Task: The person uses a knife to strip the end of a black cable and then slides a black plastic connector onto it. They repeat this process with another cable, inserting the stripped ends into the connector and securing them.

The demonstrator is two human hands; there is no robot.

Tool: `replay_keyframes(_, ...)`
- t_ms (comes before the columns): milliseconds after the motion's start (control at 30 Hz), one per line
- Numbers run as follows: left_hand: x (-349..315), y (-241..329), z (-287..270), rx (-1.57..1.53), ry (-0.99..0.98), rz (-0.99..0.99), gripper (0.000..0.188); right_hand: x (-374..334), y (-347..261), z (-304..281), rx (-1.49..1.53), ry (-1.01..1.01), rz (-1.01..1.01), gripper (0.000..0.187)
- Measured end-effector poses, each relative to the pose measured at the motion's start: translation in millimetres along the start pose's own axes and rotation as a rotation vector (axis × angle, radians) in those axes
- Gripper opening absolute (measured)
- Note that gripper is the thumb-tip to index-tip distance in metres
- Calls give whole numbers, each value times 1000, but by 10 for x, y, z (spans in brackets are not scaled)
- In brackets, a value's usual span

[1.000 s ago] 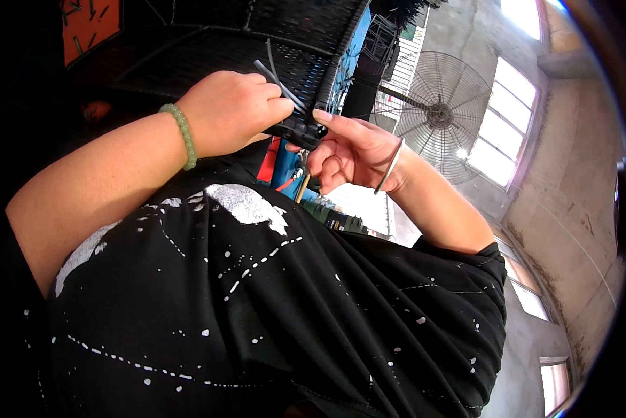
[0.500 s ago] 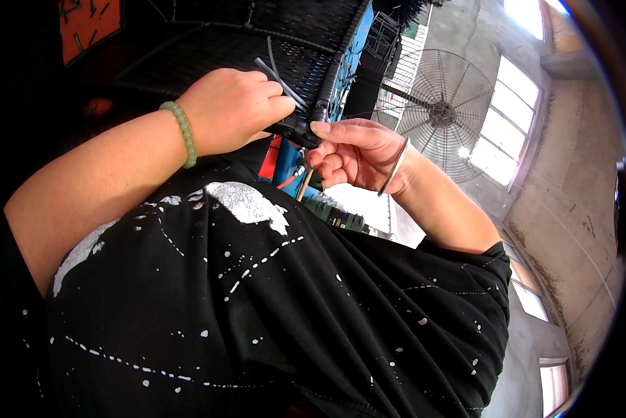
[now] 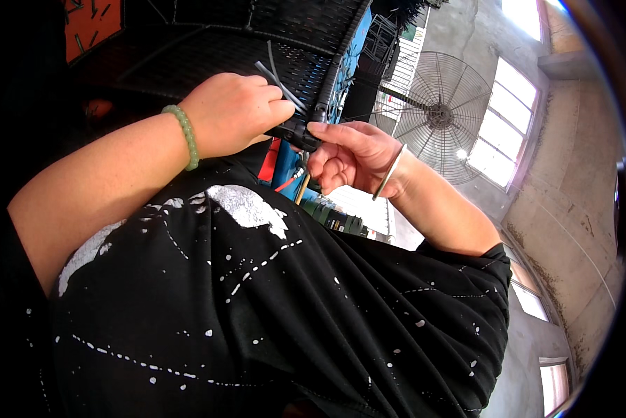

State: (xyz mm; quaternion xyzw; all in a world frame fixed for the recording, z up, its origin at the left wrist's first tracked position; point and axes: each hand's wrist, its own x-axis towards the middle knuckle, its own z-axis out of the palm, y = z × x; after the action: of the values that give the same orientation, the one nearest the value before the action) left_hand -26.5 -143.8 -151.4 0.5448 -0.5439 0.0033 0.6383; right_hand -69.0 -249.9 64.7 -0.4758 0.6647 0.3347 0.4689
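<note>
My left hand, with a green bead bracelet at the wrist, is closed knuckles up beside a dark woven wicker panel. What its fingers hold is hidden behind the hand. Thin grey plastic strips stick up just past its knuckles. Between the hands runs a short black wrapped bar belonging to the wicker piece. My right hand, wearing a bangle, presses its thumb on the end of this bar with the fingers curled below, gripping it.
Below the bar are a blue post, a red hose with a metal fitting and a green machine part. A large caged fan stands to the right, by windows. An orange surface with dark scraps is at far left.
Both hands stay at the black bar. My right hand's wrist has shifted slightly left, and its fingers have curled a little differently. The whole view has moved very slightly.
</note>
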Motion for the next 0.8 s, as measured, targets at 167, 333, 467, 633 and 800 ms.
replay_keyframes(167,-10,16,-8,-4,-4,-6,35,-34,9,96,-40,67,-1,39)
replay_keyframes(333,-13,22,-11,13,-7,-6,35,-33,27,108,-48,80,-19,38)
replay_keyframes(467,-21,29,-8,16,-11,-9,35,-39,36,184,-43,106,-45,37)
replay_keyframes(633,-20,8,8,11,-12,-7,36,-10,85,183,-21,154,-80,38)
replay_keyframes(800,-8,0,12,13,-40,-9,37,42,141,189,18,184,-94,39)
